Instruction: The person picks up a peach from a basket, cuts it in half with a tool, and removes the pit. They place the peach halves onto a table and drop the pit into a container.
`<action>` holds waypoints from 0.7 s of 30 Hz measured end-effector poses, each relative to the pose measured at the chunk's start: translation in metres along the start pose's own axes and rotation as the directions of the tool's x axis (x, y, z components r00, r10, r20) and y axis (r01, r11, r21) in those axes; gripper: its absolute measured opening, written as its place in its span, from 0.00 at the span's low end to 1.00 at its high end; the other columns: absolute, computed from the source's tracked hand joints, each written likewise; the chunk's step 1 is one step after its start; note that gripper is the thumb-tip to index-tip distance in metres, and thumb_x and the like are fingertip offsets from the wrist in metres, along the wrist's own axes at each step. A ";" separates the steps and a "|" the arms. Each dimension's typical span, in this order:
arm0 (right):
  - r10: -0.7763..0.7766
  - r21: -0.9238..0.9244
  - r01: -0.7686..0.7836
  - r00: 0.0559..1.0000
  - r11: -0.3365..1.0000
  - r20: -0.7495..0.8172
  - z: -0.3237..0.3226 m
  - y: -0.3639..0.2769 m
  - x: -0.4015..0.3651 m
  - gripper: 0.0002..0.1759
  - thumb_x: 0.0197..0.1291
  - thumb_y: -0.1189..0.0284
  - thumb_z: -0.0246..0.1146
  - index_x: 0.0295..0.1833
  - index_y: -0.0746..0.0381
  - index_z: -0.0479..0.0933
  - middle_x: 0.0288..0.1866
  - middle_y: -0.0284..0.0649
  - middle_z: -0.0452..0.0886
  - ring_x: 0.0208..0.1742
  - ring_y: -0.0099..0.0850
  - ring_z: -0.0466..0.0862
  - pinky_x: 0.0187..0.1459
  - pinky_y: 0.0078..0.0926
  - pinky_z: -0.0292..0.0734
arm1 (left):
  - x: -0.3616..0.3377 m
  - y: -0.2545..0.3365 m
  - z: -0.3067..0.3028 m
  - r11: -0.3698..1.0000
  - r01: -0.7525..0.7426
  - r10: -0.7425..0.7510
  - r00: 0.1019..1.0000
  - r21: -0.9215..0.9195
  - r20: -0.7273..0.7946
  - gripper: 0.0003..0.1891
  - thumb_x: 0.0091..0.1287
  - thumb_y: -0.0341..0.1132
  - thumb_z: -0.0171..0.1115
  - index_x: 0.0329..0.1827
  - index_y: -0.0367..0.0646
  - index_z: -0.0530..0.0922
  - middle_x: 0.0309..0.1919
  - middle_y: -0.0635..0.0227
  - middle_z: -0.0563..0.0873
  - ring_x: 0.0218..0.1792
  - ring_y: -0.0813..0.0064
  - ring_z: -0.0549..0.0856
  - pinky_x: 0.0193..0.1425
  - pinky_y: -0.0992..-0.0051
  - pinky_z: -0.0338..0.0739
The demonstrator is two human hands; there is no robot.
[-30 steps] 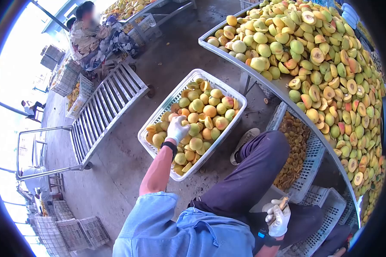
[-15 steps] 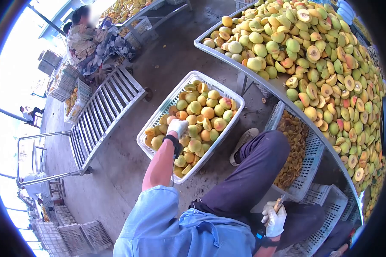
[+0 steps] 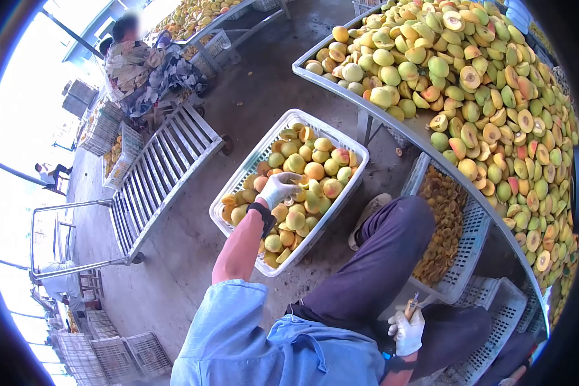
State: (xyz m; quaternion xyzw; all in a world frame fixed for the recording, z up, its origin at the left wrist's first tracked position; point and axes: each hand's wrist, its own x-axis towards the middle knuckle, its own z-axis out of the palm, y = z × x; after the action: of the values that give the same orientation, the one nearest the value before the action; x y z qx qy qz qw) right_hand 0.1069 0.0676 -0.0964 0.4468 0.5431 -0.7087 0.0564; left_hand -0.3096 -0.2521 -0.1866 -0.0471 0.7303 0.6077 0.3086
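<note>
My left hand (image 3: 279, 188), in a white glove, is over the fruit in a white plastic basket (image 3: 360, 153) on the floor. Its fingers are apart and nothing shows between them. Halved yellow-green and orange fruits (image 3: 314, 170) fill the basket. Near my knee, my right hand (image 3: 408, 330), also gloved, is closed around a small tool (image 3: 411, 307) with a wooden handle and a thin metal tip. Beside my leg, a crate (image 3: 468, 252) holds small brown pieces (image 3: 441, 225).
A metal-edged table (image 3: 392, 120) heaped with halved fruit curves along the right. A slatted cart (image 3: 164, 172) stands at the left. A seated person (image 3: 132, 64) is at the upper left, near stacked crates (image 3: 100, 128). More crates (image 3: 125, 357) lie at the lower left.
The fingers of my left hand have opened over the basket, and that hand has moved slightly right. My right hand has shifted a little, still holding the tool.
</note>
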 end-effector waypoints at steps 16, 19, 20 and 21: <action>0.001 -0.071 -0.005 0.999 0.997 -0.052 -0.007 0.017 0.001 0.08 0.64 0.80 0.60 0.48 0.66 0.71 0.24 0.39 0.79 0.15 0.22 0.75 0.17 0.19 0.71 | -0.025 -0.049 0.032 0.863 -0.071 0.426 0.637 0.501 -0.642 0.14 0.69 0.43 0.64 0.40 0.40 0.87 0.24 0.59 0.87 0.27 0.68 0.87 0.37 0.66 0.81; -0.004 -0.085 -0.002 0.998 0.996 -0.068 -0.007 0.003 -0.004 0.08 0.64 0.78 0.61 0.47 0.67 0.73 0.25 0.39 0.81 0.16 0.21 0.76 0.19 0.20 0.71 | -0.060 0.038 0.086 0.958 -0.287 0.226 0.798 -0.023 -0.559 0.11 0.73 0.37 0.62 0.44 0.37 0.86 0.19 0.71 0.84 0.14 0.86 0.76 0.18 0.82 0.69; -0.015 -0.128 0.008 0.999 0.992 -0.052 -0.010 0.009 0.000 0.07 0.65 0.79 0.60 0.47 0.65 0.72 0.26 0.40 0.80 0.17 0.23 0.77 0.19 0.21 0.73 | -0.073 0.065 0.110 0.943 -0.331 0.275 0.842 -0.043 -0.464 0.12 0.73 0.36 0.62 0.48 0.36 0.85 0.19 0.71 0.84 0.14 0.87 0.75 0.17 0.83 0.67; -0.020 -0.086 0.016 0.999 0.996 -0.042 -0.011 0.015 0.003 0.08 0.65 0.79 0.60 0.48 0.65 0.72 0.26 0.40 0.80 0.17 0.22 0.76 0.20 0.20 0.73 | -0.086 0.090 0.131 0.925 -0.375 0.327 0.866 -0.060 -0.379 0.13 0.73 0.36 0.62 0.53 0.35 0.83 0.20 0.71 0.84 0.13 0.88 0.74 0.16 0.85 0.66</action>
State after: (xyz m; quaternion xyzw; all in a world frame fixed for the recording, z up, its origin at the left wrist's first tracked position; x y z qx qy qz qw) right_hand 0.1197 0.0720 -0.1092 0.4542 0.5781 -0.6754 0.0577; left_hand -0.2290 -0.1356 -0.0752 -0.0446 0.7289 0.6814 0.0492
